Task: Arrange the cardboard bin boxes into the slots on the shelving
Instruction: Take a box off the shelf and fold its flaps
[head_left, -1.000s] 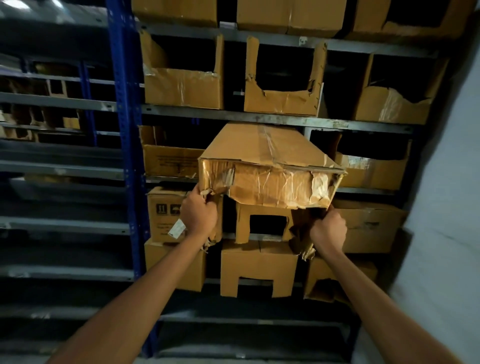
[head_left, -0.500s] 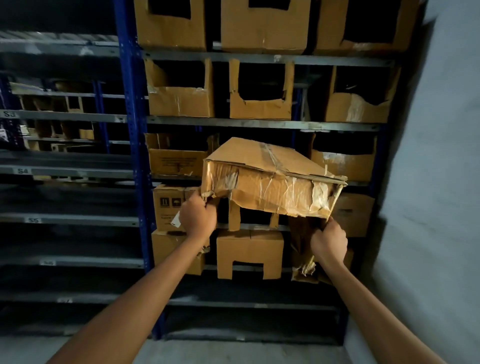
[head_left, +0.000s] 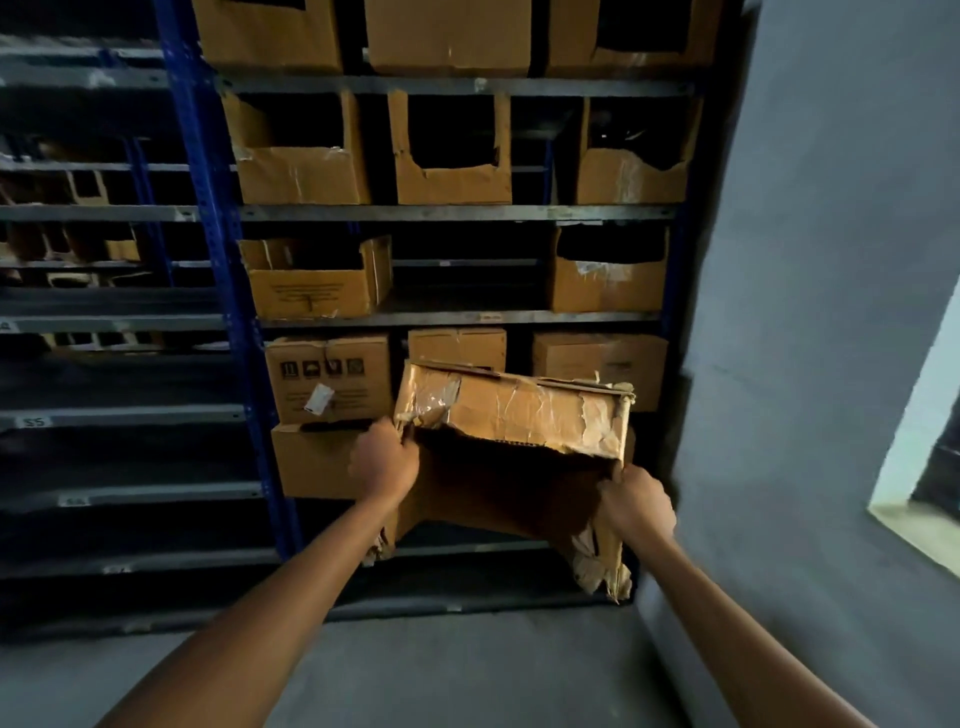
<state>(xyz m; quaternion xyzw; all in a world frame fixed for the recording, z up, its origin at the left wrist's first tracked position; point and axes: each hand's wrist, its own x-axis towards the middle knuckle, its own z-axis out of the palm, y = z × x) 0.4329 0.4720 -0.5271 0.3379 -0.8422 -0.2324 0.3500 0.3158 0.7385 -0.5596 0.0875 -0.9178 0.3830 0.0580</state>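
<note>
The battered brown cardboard bin box (head_left: 514, 415), its front face streaked with peeling clear tape, hangs in mid-air just below the centre of the frame, in front of the lower rows of the shelving. Its broad taped face looks at the camera, with the long side running left to right and dipping towards the right. Beneath that face the box gapes open, downward and towards the viewer, showing a dark interior. Torn flaps dangle at its lower left and lower right.

The left hand (head_left: 384, 462) is clenched around the lower left corner of the taped face, knuckles to the camera. The right hand (head_left: 636, 506) sits lower and clutches the box's ragged right edge with curled fingers. Both bare forearms rise from the bottom of the frame and converge on the box, elbows out of sight.

Directly behind the box's top edge stands a small plain cardboard box (head_left: 457, 345). To its left is a printed carton with handling symbols and a loose white tag (head_left: 328, 376). One row higher, a dark gap (head_left: 467, 280) lies between two open-topped boxes. Above that is a grey metal shelf board (head_left: 457, 212) carrying three cut-front bins. A blue perforated steel upright (head_left: 208, 260) bounds the bay on the left. A grey wall (head_left: 805, 260) fills the right of the frame, and a grey concrete floor (head_left: 415, 675) spreads along the bottom.
</note>
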